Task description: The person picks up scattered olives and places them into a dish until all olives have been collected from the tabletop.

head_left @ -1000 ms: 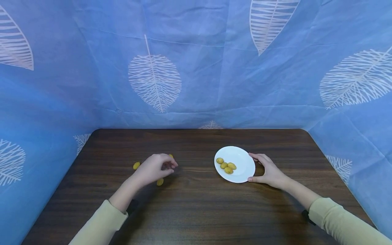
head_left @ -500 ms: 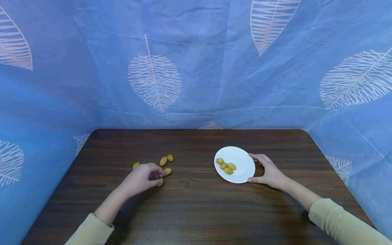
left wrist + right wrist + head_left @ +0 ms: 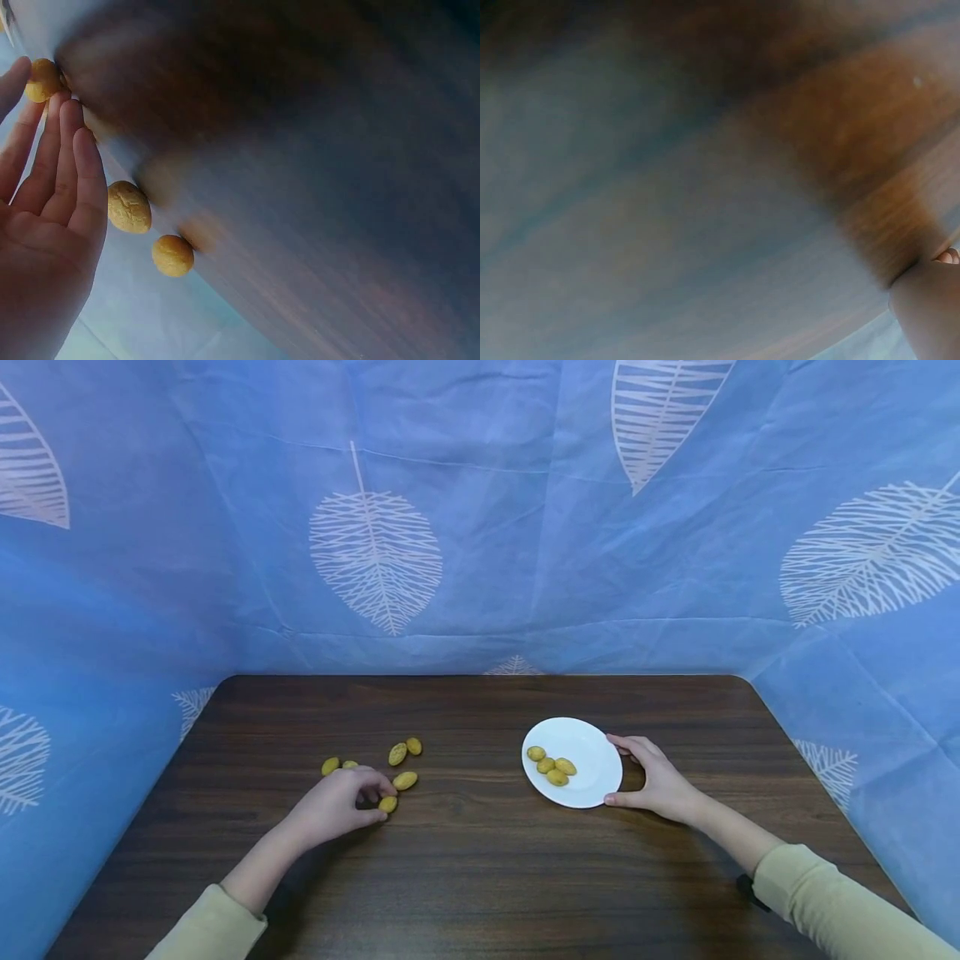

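Note:
On the left of the table, my left hand (image 3: 335, 804) has its thumb and fingertips around a small yellow oval fruit (image 3: 387, 804). The left wrist view shows this same fruit (image 3: 43, 81) between the thumb and fingertips, the other fingers extended. Just past the hand lies another oval fruit (image 3: 406, 781), and a pair, one wrinkled fruit (image 3: 397, 754) and one smoother fruit (image 3: 414, 746), sits farther back. On the right, my right hand (image 3: 660, 785) grips the rim of a white plate (image 3: 596, 764) between thumb and fingers. Several yellow fruits (image 3: 546, 766) rest on its left part.
Two more fruits, one whole fruit (image 3: 331, 766) and one partly hidden fruit (image 3: 349, 764), lie behind the left hand. The dark wood table (image 3: 465, 877) reaches back to a blue leaf-patterned cloth (image 3: 480, 552). In the right wrist view, mostly blurred tabletop (image 3: 667, 225) shows.
My left hand has come back left and toward the near side, uncovering fruits behind it, and its fingertips have closed around the nearest one. The right hand still holds the plate in place.

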Tool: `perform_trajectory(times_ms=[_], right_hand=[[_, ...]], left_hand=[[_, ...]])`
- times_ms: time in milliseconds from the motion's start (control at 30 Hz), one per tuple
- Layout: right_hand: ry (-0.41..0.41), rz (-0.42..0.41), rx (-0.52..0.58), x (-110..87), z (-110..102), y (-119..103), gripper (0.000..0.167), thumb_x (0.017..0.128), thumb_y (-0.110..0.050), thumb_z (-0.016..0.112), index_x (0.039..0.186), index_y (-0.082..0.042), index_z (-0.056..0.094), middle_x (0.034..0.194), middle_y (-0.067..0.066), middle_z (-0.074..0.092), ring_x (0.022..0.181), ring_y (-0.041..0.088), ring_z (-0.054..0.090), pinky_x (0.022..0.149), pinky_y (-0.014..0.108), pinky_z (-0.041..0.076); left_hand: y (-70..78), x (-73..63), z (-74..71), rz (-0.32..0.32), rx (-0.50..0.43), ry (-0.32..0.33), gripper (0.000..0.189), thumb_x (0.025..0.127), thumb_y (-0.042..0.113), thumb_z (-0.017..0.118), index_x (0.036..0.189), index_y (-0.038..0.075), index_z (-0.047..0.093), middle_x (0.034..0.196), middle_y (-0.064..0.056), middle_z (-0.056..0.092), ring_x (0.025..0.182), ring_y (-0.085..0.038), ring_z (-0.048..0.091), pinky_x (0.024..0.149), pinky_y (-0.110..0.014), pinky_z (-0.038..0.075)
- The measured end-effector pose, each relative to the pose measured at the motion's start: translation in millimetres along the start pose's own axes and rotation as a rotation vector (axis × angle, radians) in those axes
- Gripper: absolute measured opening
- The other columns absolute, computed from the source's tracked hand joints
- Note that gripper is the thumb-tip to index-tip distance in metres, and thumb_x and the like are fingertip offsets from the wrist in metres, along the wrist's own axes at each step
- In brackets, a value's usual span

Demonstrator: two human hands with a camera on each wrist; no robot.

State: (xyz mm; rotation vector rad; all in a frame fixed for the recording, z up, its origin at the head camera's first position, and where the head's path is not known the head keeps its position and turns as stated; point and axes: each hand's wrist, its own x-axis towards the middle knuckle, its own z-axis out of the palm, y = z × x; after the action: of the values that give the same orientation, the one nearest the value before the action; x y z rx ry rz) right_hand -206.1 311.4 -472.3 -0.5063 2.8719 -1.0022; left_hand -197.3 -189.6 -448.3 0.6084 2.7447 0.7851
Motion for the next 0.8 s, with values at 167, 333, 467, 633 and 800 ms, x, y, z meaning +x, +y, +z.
perform_trajectory(times_ms=[167, 333, 467, 633, 800], right_hand=[[-0.002, -0.002, 0.001, 0.3, 0.1, 0.5, 0.097, 0.081, -0.027, 0.095, 0.157, 0.005, 0.043, 0.147, 0.025, 0.051, 0.133, 0.042, 0.051, 0.106, 0.017, 0.045], [0.000, -0.004, -0.002, 1.0, 0.8, 1.8, 0.097, 0.081, -0.028, 0.096, 0.157, 0.004, 0.043, 0.147, 0.025, 0.052, 0.133, 0.041, 0.051, 0.106, 0.020, 0.046], [0.006, -0.006, -0.006, 2.1, 1.8, 2.4, 0.098, 0.080, -0.028, 0.096, 0.156, 0.004, 0.044, 0.146, 0.025, 0.052, 0.133, 0.041, 0.051, 0.106, 0.020, 0.046], [0.009, -0.019, -0.004, 1.9, 2.6, 2.9, 0.098, 0.080, -0.028, 0.096, 0.156, 0.005, 0.044, 0.146, 0.024, 0.053, 0.131, 0.040, 0.052, 0.104, 0.018, 0.046], [0.017, -0.033, 0.008, 0.1, 1.9, 3.8, 0.097, 0.080, -0.026, 0.096, 0.156, 0.005, 0.044, 0.145, 0.024, 0.053, 0.130, 0.040, 0.052, 0.103, 0.012, 0.043]], left_hand=[[-1.6, 0.3, 0.9, -0.003, -0.023, 0.003, 0.022, 0.088, 0.008, 0.086, 0.109, 0.014, 0.079, 0.106, 0.002, 0.077, 0.092, -0.009, 0.067, 0.081, -0.032, 0.060], [-2.7, 0.1, 0.8, 0.009, -0.045, 0.001, 0.021, 0.088, 0.007, 0.086, 0.107, 0.013, 0.078, 0.104, 0.002, 0.076, 0.091, -0.008, 0.067, 0.079, -0.029, 0.060], [-3.9, -0.7, 0.5, 0.021, -0.051, -0.005, 0.020, 0.089, 0.007, 0.086, 0.107, 0.013, 0.078, 0.104, 0.002, 0.076, 0.091, -0.009, 0.067, 0.079, -0.029, 0.060], [-5.2, -2.2, 2.3, 0.036, -0.059, 0.004, 0.019, 0.089, 0.008, 0.085, 0.106, 0.014, 0.078, 0.103, 0.004, 0.075, 0.090, -0.007, 0.066, 0.078, -0.026, 0.059], [-2.6, -4.1, 4.8, 0.073, -0.059, 0.036, 0.018, 0.090, 0.010, 0.085, 0.105, 0.015, 0.078, 0.103, 0.005, 0.075, 0.088, -0.005, 0.066, 0.076, -0.022, 0.058]])
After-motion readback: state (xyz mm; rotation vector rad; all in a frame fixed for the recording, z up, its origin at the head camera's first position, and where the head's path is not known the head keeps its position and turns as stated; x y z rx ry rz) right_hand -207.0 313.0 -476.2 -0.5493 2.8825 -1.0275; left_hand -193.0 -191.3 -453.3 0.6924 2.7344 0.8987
